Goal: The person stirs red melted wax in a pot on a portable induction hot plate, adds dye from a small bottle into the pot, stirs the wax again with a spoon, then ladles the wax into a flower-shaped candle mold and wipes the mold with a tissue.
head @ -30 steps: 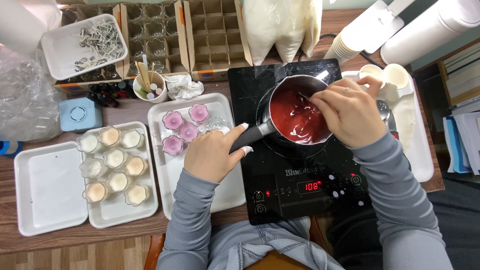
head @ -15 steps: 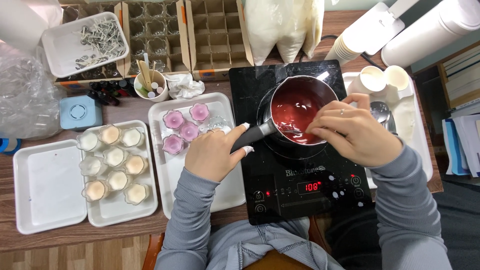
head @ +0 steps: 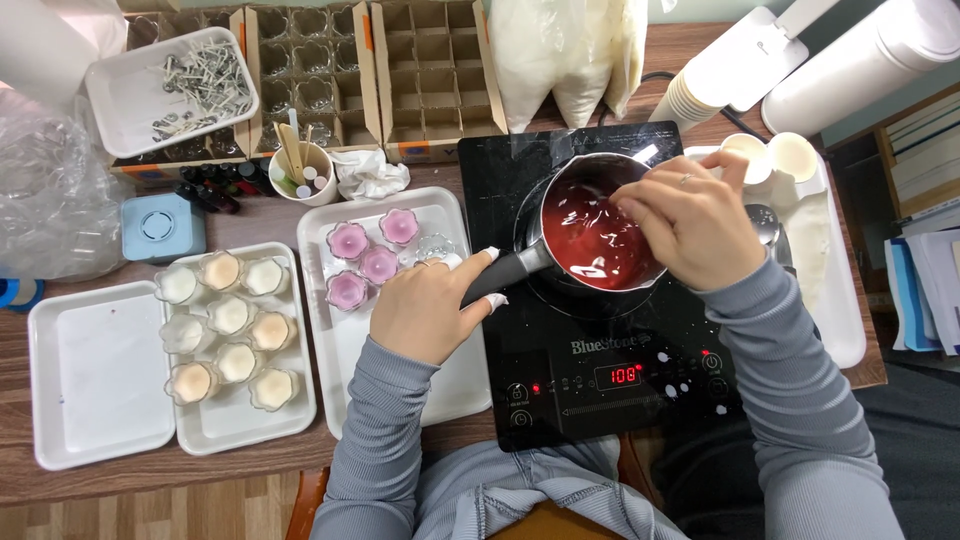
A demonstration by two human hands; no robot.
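A dark saucepan of glossy red liquid stands on a black induction cooktop. My left hand grips the pan's black handle. My right hand hovers over the right half of the pan, its fingers bunched and pointing down into the liquid; whatever they pinch is hidden. Left of the cooktop, a white tray carries several small flower-shaped glass cups filled with pink wax.
Another tray holds several cream-filled cups, beside a bare white tray. At the back are divided cardboard boxes, a wick tray, a cup of sticks, a blue device and a white bag. A tray with cups lies right.
My right hand has circled over the pan, dropping toward its near right rim and then returning up over the liquid. My left hand has stayed on the handle.
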